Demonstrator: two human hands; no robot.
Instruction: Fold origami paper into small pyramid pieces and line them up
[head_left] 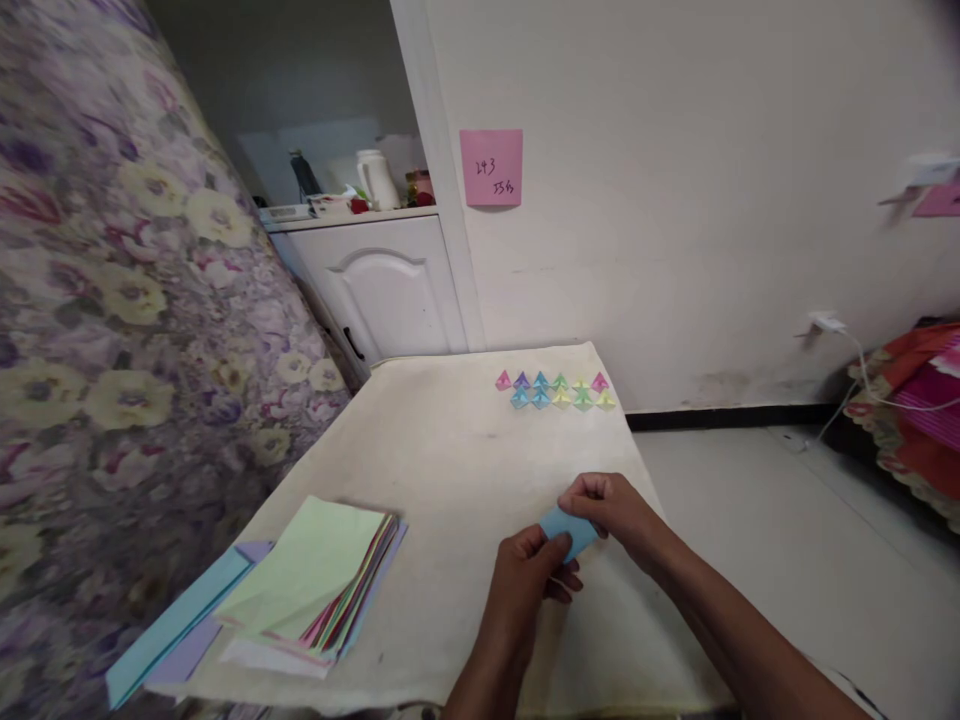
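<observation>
In the head view, your left hand [529, 575] and your right hand [611, 505] meet over the near right part of the cream cloth-covered surface [450, 450]. Between them you hold a small light-blue folded piece of paper [570, 532], just above the cloth. Your left hand grips its near left end, thumb on top and fingers curled underneath. Your right hand is closed over its far right end, knuckles up, fingertips pressed down on the paper. Both hands are clamped on that one piece, and only its middle strip shows between them.

To your left, near the front edge of the surface, lies a fanned stack of coloured paper sheets [315, 575] with a pale green sheet on top and pink, red and lilac edges showing below. Just beside it, further left, a long light-blue sheet [176, 625] hangs out over the corner of the surface.

At the far right end of the surface, well apart from your hands, two short rows of small folded paper triangles [555, 390] sit side by side in pink, purple, blue, yellow and green.

A purple and yellow floral fabric [112, 350] fills the left side. On the wall ahead is a pink square sticky note [491, 167] with handwriting. Left of it stands a white cabinet [382, 285] with a white jug [377, 178] on top. On the right, a white plug [825, 322] sits in the wall with its cable running towards a red and pink patterned cloth [922, 400].
</observation>
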